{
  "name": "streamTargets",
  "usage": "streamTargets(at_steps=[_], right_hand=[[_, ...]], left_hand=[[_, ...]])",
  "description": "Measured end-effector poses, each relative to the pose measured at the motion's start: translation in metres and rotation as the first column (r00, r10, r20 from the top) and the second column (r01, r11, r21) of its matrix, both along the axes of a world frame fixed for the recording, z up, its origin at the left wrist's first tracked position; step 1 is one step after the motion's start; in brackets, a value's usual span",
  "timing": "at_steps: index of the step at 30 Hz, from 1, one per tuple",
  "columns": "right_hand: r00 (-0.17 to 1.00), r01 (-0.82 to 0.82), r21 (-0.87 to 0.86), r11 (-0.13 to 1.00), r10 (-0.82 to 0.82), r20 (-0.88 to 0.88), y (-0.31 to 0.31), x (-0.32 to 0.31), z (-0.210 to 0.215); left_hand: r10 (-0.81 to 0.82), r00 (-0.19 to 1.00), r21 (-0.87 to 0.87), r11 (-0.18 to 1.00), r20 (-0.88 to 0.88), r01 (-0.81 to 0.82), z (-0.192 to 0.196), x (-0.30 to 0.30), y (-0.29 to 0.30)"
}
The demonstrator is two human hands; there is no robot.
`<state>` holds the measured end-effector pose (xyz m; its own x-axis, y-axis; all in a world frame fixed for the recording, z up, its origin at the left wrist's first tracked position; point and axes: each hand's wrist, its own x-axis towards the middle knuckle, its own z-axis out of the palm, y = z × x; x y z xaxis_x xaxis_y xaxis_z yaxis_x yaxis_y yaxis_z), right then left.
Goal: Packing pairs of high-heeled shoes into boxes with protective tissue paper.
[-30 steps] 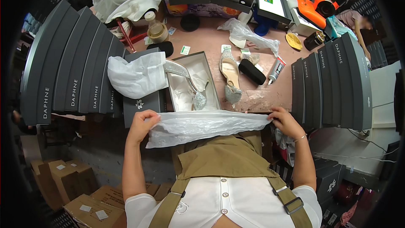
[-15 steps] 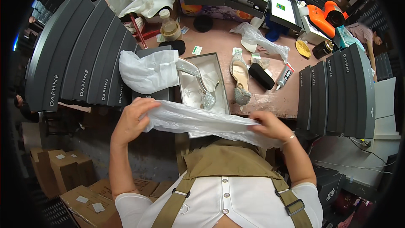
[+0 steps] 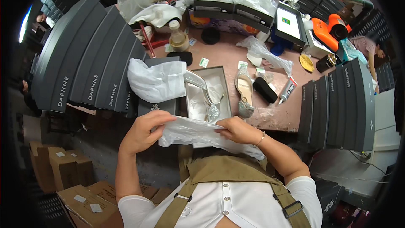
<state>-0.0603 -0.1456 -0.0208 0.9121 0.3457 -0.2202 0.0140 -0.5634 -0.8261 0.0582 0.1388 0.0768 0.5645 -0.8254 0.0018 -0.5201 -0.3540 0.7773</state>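
My left hand [image 3: 142,131] and my right hand [image 3: 238,129] both grip a crumpled clear plastic bag [image 3: 198,133], held close to my chest at the near table edge. Just beyond it lies an open grey shoe box [image 3: 222,95] with a glittery silver heeled shoe [image 3: 206,99] on white paper. To the right of the box a second silver shoe [image 3: 244,95] lies on the pinkish table [image 3: 223,52]. A wad of white tissue paper [image 3: 157,80] rests on the box lid to the left.
Curved stacks of dark grey shoe boxes [image 3: 84,59] stand at left and another stack [image 3: 344,101] at right. A glue tube [image 3: 288,89], a black cylinder [image 3: 265,89], a tablet [image 3: 290,23] and an orange tool [image 3: 329,31] lie on the table. Cardboard boxes [image 3: 67,173] sit on the floor.
My hands have come closer together, gathering the stretched plastic bag into a bunched bundle. The view has tilted slightly.
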Motion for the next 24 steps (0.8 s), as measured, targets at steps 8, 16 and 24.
streamTargets(at_steps=[8, 16, 24], right_hand=[[0.893, 0.267, -0.081, 0.960, -0.215, 0.394, 0.023, 0.076, -0.084], [0.925, 0.372, -0.016, 0.928, -0.369, 0.088, 0.012, 0.074, -0.026], [0.957, 0.291, 0.299, 0.909, -0.281, -0.077, 0.027, -0.008, 0.018]], left_hand=[[0.321, 0.686, -0.321, 0.703, -0.653, -0.634, -0.120, -0.036, 0.010], [0.150, 0.467, -0.421, 0.261, -0.871, -0.869, -0.145, -0.037, -0.014], [-0.408, 0.141, -0.394, 0.642, -0.902, -0.657, -0.179, -0.050, -0.105]])
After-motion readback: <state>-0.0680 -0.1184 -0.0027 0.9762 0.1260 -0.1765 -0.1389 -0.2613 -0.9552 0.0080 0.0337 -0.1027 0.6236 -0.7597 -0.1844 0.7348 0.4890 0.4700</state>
